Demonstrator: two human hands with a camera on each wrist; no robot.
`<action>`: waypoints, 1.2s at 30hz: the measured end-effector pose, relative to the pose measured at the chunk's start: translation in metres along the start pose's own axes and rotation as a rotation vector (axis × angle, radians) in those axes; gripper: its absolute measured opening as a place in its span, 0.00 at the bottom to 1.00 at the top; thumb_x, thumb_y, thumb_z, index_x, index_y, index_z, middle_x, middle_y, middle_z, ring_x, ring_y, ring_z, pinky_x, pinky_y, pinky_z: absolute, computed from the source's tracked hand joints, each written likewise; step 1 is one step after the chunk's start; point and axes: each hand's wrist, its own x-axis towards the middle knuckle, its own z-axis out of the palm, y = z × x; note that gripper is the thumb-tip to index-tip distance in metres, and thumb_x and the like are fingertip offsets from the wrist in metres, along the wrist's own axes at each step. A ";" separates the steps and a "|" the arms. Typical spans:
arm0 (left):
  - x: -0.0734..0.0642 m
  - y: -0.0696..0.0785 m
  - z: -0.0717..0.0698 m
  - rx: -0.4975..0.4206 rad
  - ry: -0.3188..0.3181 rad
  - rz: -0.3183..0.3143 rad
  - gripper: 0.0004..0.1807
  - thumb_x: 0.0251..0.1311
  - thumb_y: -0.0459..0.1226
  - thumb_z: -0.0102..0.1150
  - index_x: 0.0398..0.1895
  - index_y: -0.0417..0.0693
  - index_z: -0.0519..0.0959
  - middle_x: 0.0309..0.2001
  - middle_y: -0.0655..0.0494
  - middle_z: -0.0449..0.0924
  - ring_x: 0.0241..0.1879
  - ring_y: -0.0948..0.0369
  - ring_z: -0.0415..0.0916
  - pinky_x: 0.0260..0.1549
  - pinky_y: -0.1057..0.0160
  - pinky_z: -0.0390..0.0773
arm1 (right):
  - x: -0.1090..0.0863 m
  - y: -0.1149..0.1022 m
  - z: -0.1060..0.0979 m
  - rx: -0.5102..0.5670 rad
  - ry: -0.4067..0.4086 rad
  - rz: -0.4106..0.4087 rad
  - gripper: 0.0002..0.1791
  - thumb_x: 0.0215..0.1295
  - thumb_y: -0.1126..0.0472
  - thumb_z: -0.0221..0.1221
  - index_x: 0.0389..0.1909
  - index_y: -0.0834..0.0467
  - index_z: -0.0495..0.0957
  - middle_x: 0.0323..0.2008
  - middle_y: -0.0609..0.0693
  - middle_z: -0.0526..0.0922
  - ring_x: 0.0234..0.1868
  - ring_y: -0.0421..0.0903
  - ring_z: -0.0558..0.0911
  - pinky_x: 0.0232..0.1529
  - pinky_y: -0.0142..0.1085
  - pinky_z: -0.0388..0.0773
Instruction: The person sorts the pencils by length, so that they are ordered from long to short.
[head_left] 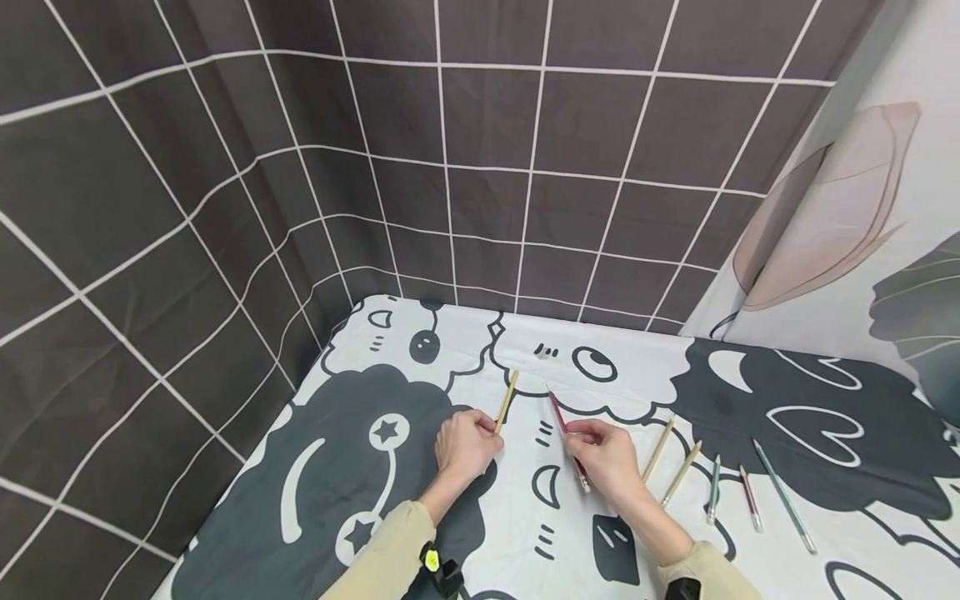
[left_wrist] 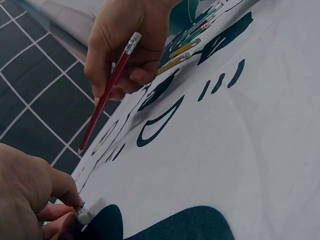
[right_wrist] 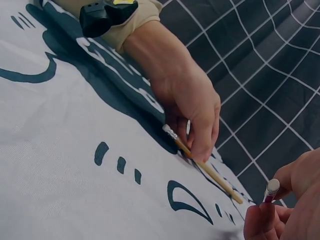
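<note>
My left hand [head_left: 465,443] pinches a yellow pencil [head_left: 507,400] between thumb and fingers, low over the patterned cloth [head_left: 517,525]. In the right wrist view the yellow pencil [right_wrist: 218,178] slants past the fingertips, its eraser end towards the wrist. To the right, my right hand [head_left: 607,457] grips a red pencil [head_left: 557,408] partway along its length. The left wrist view has this red pencil [left_wrist: 106,97] tilted, point down and white eraser up. Whether either pencil touches the cloth I cannot tell.
Right of my right hand lie two yellow pencils [head_left: 658,448], a short green pencil [head_left: 713,490], a red pencil [head_left: 750,498] and a longer green pencil [head_left: 784,497], spread out on the cloth. A dark gridded curtain [head_left: 487,200] hangs behind; a leaf-patterned one [head_left: 840,217] hangs at right.
</note>
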 end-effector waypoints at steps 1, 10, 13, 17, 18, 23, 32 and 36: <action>0.000 0.000 0.000 0.001 -0.003 -0.002 0.05 0.41 0.32 0.69 0.20 0.52 0.83 0.18 0.67 0.80 0.23 0.60 0.78 0.25 0.56 0.74 | 0.000 0.000 0.002 -0.002 0.001 0.001 0.11 0.56 0.70 0.60 0.40 0.67 0.83 0.24 0.49 0.79 0.24 0.42 0.75 0.23 0.30 0.70; 0.001 -0.001 -0.003 0.005 -0.044 -0.004 0.06 0.41 0.32 0.69 0.20 0.52 0.82 0.17 0.67 0.79 0.22 0.61 0.76 0.25 0.56 0.73 | 0.001 -0.003 0.016 0.013 -0.003 0.004 0.09 0.57 0.69 0.61 0.37 0.68 0.84 0.24 0.49 0.82 0.25 0.41 0.77 0.24 0.30 0.72; 0.001 -0.001 -0.003 0.005 -0.061 -0.006 0.06 0.41 0.31 0.69 0.20 0.52 0.82 0.17 0.67 0.78 0.22 0.61 0.75 0.25 0.56 0.73 | 0.002 -0.002 0.021 0.021 0.002 0.006 0.09 0.56 0.68 0.61 0.36 0.67 0.84 0.24 0.48 0.83 0.23 0.40 0.77 0.23 0.29 0.72; 0.001 -0.002 -0.002 0.002 -0.078 -0.006 0.06 0.41 0.31 0.69 0.21 0.52 0.82 0.17 0.67 0.77 0.22 0.61 0.75 0.25 0.56 0.73 | 0.004 -0.001 0.026 0.013 0.004 0.006 0.08 0.55 0.68 0.61 0.35 0.67 0.84 0.23 0.48 0.83 0.21 0.39 0.77 0.21 0.29 0.71; 0.001 -0.003 -0.002 0.003 -0.079 -0.006 0.06 0.41 0.31 0.69 0.21 0.52 0.82 0.17 0.67 0.77 0.22 0.61 0.75 0.25 0.56 0.73 | 0.005 0.000 0.028 0.011 0.005 0.006 0.09 0.56 0.68 0.61 0.35 0.67 0.84 0.23 0.48 0.82 0.21 0.39 0.76 0.21 0.29 0.72; 0.001 -0.005 -0.002 0.000 -0.081 -0.001 0.06 0.41 0.31 0.69 0.21 0.52 0.82 0.17 0.67 0.76 0.22 0.61 0.75 0.26 0.56 0.73 | 0.006 0.000 0.034 0.031 -0.006 0.010 0.08 0.58 0.69 0.60 0.36 0.68 0.83 0.21 0.49 0.81 0.17 0.40 0.76 0.18 0.30 0.72; 0.004 -0.005 -0.003 -0.012 -0.072 0.014 0.06 0.43 0.31 0.69 0.20 0.52 0.83 0.16 0.67 0.76 0.22 0.61 0.74 0.26 0.56 0.74 | 0.010 -0.001 0.042 0.047 -0.016 -0.033 0.06 0.58 0.69 0.62 0.34 0.69 0.82 0.20 0.49 0.81 0.13 0.40 0.76 0.15 0.31 0.74; 0.006 -0.006 -0.003 -0.011 -0.087 0.008 0.05 0.44 0.32 0.70 0.20 0.52 0.83 0.16 0.67 0.76 0.22 0.61 0.74 0.28 0.56 0.74 | 0.010 -0.002 0.044 0.038 -0.024 -0.030 0.05 0.57 0.70 0.63 0.34 0.69 0.82 0.21 0.49 0.81 0.14 0.40 0.77 0.16 0.32 0.76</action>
